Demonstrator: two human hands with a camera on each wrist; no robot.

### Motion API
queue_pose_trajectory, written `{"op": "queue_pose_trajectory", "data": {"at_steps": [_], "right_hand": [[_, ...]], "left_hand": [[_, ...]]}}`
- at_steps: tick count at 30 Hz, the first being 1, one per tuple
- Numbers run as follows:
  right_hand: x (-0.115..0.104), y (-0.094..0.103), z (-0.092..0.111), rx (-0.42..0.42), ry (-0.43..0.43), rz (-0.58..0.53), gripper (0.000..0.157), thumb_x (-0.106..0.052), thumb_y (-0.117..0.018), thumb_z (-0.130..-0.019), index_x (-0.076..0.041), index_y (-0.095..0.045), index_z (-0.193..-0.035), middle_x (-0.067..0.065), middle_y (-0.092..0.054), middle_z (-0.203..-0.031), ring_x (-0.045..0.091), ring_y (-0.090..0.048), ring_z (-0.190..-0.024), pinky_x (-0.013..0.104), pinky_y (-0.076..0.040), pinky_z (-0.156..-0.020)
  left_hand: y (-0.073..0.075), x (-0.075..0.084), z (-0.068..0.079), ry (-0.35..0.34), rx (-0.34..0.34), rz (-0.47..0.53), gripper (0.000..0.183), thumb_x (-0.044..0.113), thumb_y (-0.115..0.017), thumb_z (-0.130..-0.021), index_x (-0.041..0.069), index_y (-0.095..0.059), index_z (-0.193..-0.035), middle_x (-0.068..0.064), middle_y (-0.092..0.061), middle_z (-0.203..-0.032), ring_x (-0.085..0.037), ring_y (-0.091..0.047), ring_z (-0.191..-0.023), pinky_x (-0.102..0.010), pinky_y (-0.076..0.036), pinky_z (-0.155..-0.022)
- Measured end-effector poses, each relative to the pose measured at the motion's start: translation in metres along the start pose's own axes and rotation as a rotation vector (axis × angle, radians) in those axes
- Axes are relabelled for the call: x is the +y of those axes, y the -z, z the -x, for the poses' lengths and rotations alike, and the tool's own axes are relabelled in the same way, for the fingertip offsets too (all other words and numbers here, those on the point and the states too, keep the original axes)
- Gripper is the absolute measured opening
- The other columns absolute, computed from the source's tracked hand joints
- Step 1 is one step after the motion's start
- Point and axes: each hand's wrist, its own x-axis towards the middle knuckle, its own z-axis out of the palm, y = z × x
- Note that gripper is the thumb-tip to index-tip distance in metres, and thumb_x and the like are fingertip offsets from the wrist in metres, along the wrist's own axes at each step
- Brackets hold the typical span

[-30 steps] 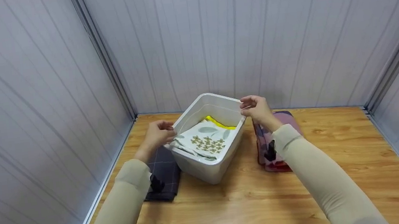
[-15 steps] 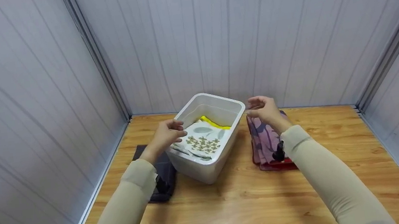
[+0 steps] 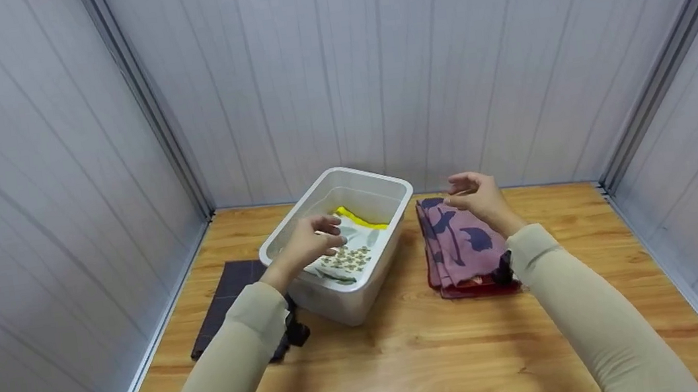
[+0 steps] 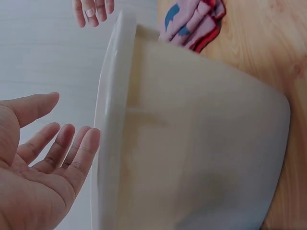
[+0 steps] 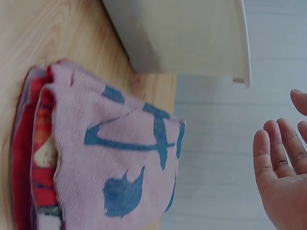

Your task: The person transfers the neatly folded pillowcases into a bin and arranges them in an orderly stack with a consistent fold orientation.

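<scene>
A white plastic bin (image 3: 329, 302) stands on the wooden surface, turned at an angle. Inside lies a folded white cloth (image 3: 353, 259) with a leaf and flower print, and a yellow edge (image 3: 360, 219) shows behind it. My left hand (image 3: 307, 246) hovers over the bin's left side, fingers relaxed and holding nothing. Right of the bin, my right hand (image 3: 479, 198) hangs above a folded pink cloth (image 3: 461, 242) with dark blue shapes and red layers beneath. Its fingers are loosely bent around nothing. In the right wrist view the hand (image 5: 283, 167) is apart from that cloth.
A folded dark checked cloth (image 3: 222, 301) lies left of the bin, partly hidden by the left sleeve. Pale panel walls (image 3: 347, 76) close in the back and both sides. Wooden surface (image 3: 403, 362) stretches in front of the bin.
Both hands have come away from the bin's rim. The right hand has moved right over the pink cloth; the left has shifted inward over the bin. The view has turned slightly right.
</scene>
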Motion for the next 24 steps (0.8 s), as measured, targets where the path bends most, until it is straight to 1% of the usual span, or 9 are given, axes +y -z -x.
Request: {"op": "queue_pose_trajectory", "data": {"at_steps": [3, 5, 7, 10, 12, 15, 18, 21, 24], "right_hand": [[0.005, 0.006, 0.004, 0.006, -0.004, 0.005, 0.053, -0.006, -0.078, -0.098, 0.006, -0.060, -0.146, 0.027, -0.070, -0.131, 0.003, -0.068, -0.096, 0.021, -0.060, -0.082], [0.009, 0.009, 0.007, 0.013, -0.010, 0.009, 0.052, -0.006, -0.078, -0.098, 0.006, -0.060, -0.146, 0.027, -0.070, -0.131, 0.002, -0.068, -0.095, 0.023, -0.061, -0.083], [0.013, 0.012, 0.009, 0.017, -0.018, 0.012, 0.052, -0.006, -0.078, -0.098, 0.006, -0.060, -0.146, 0.020, -0.073, -0.125, 0.002, -0.068, -0.095, 0.025, -0.062, -0.084], [0.019, 0.016, 0.012, 0.028, -0.043, 0.008, 0.053, -0.006, -0.078, -0.098, 0.006, -0.060, -0.146, 0.008, -0.074, -0.117, 0.003, -0.069, -0.094, 0.024, -0.062, -0.083], [0.024, 0.020, 0.014, 0.030, -0.054, 0.007, 0.055, -0.006, -0.079, -0.098, 0.006, -0.059, -0.147, 0.006, -0.074, -0.116, 0.002, -0.068, -0.093, 0.023, -0.062, -0.081], [0.030, 0.024, 0.017, 0.035, -0.067, 0.010, 0.057, -0.007, -0.080, -0.097, 0.007, -0.058, -0.148, 0.007, -0.075, -0.117, 0.001, -0.068, -0.092, 0.022, -0.061, -0.080], [0.036, 0.029, 0.021, 0.034, -0.072, 0.011, 0.058, -0.006, -0.079, -0.097, 0.008, -0.057, -0.149, 0.009, -0.075, -0.119, 0.001, -0.068, -0.091, 0.022, -0.061, -0.079], [0.042, 0.032, 0.026, 0.029, -0.082, 0.017, 0.059, -0.006, -0.078, -0.098, 0.008, -0.055, -0.151, 0.010, -0.073, -0.122, 0.000, -0.067, -0.093, 0.021, -0.060, -0.079], [0.048, 0.035, 0.031, 0.027, -0.098, 0.021, 0.060, -0.006, -0.078, -0.098, 0.008, -0.054, -0.152, 0.015, -0.071, -0.126, 0.001, -0.067, -0.094, 0.022, -0.060, -0.081]], "left_hand": [[-0.006, 0.000, 0.000, -0.001, -0.020, 0.001, 0.043, 0.005, -0.078, -0.093, -0.005, -0.068, -0.133, -0.023, -0.069, -0.125, -0.021, -0.069, -0.103, -0.047, -0.065, -0.096], [-0.009, -0.001, 0.000, 0.002, -0.027, 0.000, 0.042, 0.005, -0.079, -0.093, -0.004, -0.068, -0.132, -0.021, -0.070, -0.123, -0.021, -0.069, -0.103, -0.050, -0.064, -0.098], [-0.012, -0.003, 0.000, 0.006, -0.036, 0.005, 0.041, 0.005, -0.079, -0.093, -0.003, -0.068, -0.131, -0.021, -0.069, -0.123, -0.021, -0.068, -0.103, -0.049, -0.064, -0.097], [-0.018, -0.007, 0.001, 0.010, -0.040, 0.004, 0.041, 0.006, -0.081, -0.092, -0.003, -0.068, -0.130, -0.020, -0.070, -0.124, -0.021, -0.068, -0.104, -0.046, -0.065, -0.093], [-0.021, -0.009, 0.002, 0.010, -0.045, -0.003, 0.043, 0.006, -0.082, -0.091, -0.003, -0.069, -0.130, -0.020, -0.071, -0.124, -0.022, -0.069, -0.106, -0.044, -0.066, -0.092], [-0.026, -0.011, 0.004, 0.002, -0.058, -0.017, 0.045, 0.006, -0.082, -0.091, -0.004, -0.068, -0.132, -0.022, -0.072, -0.127, -0.023, -0.070, -0.106, -0.041, -0.066, -0.090], [-0.031, -0.012, 0.005, -0.004, -0.075, -0.018, 0.049, 0.007, -0.083, -0.090, -0.005, -0.067, -0.135, -0.023, -0.071, -0.129, -0.023, -0.071, -0.105, -0.041, -0.066, -0.090], [-0.034, -0.013, 0.006, -0.003, -0.093, -0.009, 0.052, 0.006, -0.084, -0.089, -0.005, -0.066, -0.137, -0.024, -0.070, -0.131, -0.023, -0.072, -0.104, -0.044, -0.066, -0.093], [-0.037, -0.014, 0.006, -0.001, -0.110, -0.016, 0.055, 0.004, -0.084, -0.087, -0.004, -0.065, -0.138, -0.026, -0.070, -0.134, -0.023, -0.073, -0.102, -0.042, -0.066, -0.091]]}}
